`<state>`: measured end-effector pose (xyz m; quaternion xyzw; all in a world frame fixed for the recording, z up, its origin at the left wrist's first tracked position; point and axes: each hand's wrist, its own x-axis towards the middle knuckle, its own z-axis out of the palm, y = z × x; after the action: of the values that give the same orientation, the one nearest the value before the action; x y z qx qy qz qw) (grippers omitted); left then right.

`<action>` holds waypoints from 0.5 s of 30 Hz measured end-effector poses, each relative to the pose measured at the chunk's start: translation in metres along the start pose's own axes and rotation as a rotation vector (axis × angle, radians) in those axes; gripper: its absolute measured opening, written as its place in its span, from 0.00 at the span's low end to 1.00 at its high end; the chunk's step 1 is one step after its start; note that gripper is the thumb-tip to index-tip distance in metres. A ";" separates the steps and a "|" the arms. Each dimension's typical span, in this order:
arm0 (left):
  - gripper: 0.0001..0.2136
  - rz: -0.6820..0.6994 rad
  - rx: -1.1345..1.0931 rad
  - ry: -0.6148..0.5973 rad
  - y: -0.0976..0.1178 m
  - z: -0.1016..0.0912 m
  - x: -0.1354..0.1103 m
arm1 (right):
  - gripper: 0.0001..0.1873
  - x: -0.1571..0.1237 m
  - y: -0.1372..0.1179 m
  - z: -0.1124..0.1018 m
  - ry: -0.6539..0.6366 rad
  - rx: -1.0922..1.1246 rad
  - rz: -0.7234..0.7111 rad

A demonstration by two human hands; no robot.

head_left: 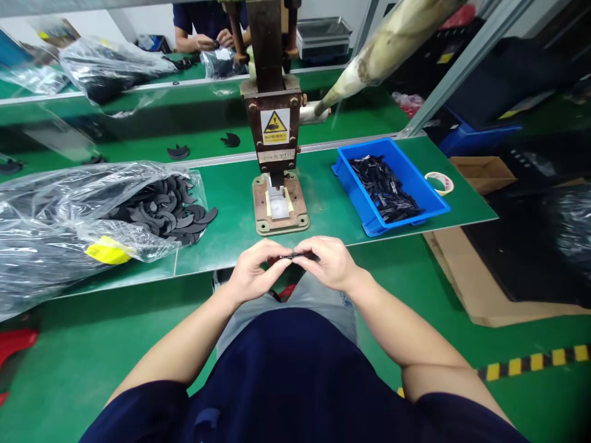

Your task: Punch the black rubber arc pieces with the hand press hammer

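Note:
My left hand (256, 271) and my right hand (329, 261) meet just in front of the bench edge, both pinched on a small flat black part (295, 255) held between them. Straight ahead stands a brown hand press (273, 123) with a yellow warning label; its base plate (281, 206) holds a pale fixture. To the left, a clear plastic bag (83, 215) spills curved black pieces (180, 212) onto the green bench. To the right, a blue bin (392, 184) holds black parts.
The press lever (392, 43), wrapped in pale tape, reaches up to the right. A tape roll (439, 183) lies beside the bin. Cardboard (480, 271) lies on the floor at right. Another person's hands (212, 42) work at the far bench among more bags (106, 64).

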<state>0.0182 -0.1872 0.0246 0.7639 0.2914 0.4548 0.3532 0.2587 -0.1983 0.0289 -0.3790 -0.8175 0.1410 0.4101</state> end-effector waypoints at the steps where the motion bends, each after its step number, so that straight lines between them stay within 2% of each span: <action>1: 0.08 -0.046 -0.025 -0.003 0.000 0.000 0.000 | 0.07 0.001 0.001 0.000 -0.002 -0.009 -0.014; 3: 0.07 -0.209 -0.124 -0.021 0.000 0.000 0.000 | 0.08 0.002 0.001 -0.001 -0.004 -0.034 -0.074; 6: 0.14 -0.509 -0.376 -0.090 -0.003 0.002 0.004 | 0.13 0.005 0.001 0.001 -0.007 -0.081 -0.179; 8: 0.18 -0.625 -0.541 -0.147 -0.009 0.003 0.008 | 0.17 0.008 0.002 0.001 -0.022 -0.100 -0.219; 10: 0.21 -0.665 -0.659 -0.176 -0.019 0.001 0.014 | 0.20 0.014 0.004 -0.006 -0.045 -0.107 -0.221; 12: 0.26 -0.652 -0.697 -0.142 -0.032 -0.005 0.024 | 0.22 0.025 0.009 -0.022 -0.027 -0.120 -0.182; 15: 0.28 -0.589 -0.584 0.010 -0.061 -0.016 0.046 | 0.20 0.053 0.014 -0.064 0.182 -0.151 -0.097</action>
<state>0.0153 -0.1123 0.0038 0.5135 0.3578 0.4016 0.6686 0.2956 -0.1553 0.0917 -0.3800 -0.8025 0.0239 0.4594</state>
